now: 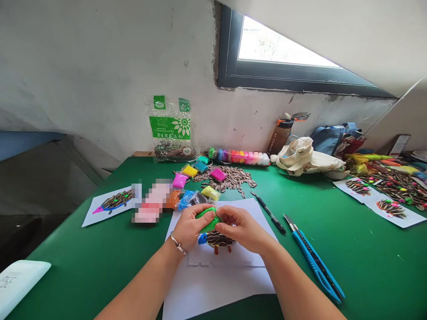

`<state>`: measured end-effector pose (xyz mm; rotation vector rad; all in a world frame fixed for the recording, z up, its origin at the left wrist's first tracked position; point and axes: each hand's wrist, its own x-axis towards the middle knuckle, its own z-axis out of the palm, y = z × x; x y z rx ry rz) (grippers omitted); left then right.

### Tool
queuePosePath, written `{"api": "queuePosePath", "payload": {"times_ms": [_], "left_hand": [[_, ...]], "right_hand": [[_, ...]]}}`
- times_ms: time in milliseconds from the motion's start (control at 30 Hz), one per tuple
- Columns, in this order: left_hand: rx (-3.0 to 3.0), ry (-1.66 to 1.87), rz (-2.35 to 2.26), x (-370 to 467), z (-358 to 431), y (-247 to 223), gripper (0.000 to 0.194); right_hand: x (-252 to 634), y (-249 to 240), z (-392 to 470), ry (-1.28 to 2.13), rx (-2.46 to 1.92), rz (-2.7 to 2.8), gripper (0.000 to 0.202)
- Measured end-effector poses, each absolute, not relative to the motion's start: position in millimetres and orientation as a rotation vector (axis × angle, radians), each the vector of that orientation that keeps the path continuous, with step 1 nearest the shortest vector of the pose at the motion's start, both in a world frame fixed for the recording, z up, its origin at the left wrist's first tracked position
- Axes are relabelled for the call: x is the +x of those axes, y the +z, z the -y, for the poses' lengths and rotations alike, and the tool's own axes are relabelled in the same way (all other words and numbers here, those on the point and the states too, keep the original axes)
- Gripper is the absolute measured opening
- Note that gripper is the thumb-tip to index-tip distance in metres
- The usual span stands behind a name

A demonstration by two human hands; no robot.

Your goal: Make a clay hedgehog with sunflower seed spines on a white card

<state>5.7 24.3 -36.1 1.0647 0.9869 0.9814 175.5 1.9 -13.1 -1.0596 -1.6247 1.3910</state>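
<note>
A packet of green modelling clay (209, 218) is between my two hands, above a white paper (200, 284). My left hand (190, 226) is closed round the packet's left side, thumb on top. The fingers of my right hand (242, 226) pinch at its right edge; what exactly they grip there is partly hidden. Just below the hands lies a hedgehog picture (220, 240) of sunflower seeds, with a blue clay head and reddish legs. My hands cover its upper part.
Clay packets (189, 170) and loose sunflower seeds (233, 178) lie behind my hands. To the right are a black pen (268, 213) and a blue utility knife (313, 258), its blade end pointing away. Finished hedgehog cards (113, 202) rest left and right. A bottle (280, 135) stands behind.
</note>
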Motion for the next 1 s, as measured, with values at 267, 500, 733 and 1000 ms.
{"api": "queuePosePath", "payload": {"times_ms": [267,500,733,1000], "left_hand": [[1.151,0.951,-1.022,8.3,-22.8,-28.3,0.042],[1.088,1.056,-1.122,3.3,-31.5,-34.4,0.045],[1.198,0.972,-1.165,6.3,-28.0,-33.8,0.045],[1.296,0.912,-1.162,5.8,-29.0,-37.1,0.046]], "right_hand": [[174.4,-18.9,-0.4,1.313,-1.160,1.628,0.010],[166.1,-27.2,-3.0,1.242,-1.122,1.614,0.020],[177.2,-25.7,-6.8,1.288,-1.229,1.715,0.010],[181.4,-21.1,-6.9,1.105,-1.299,1.955,0.009]]}}
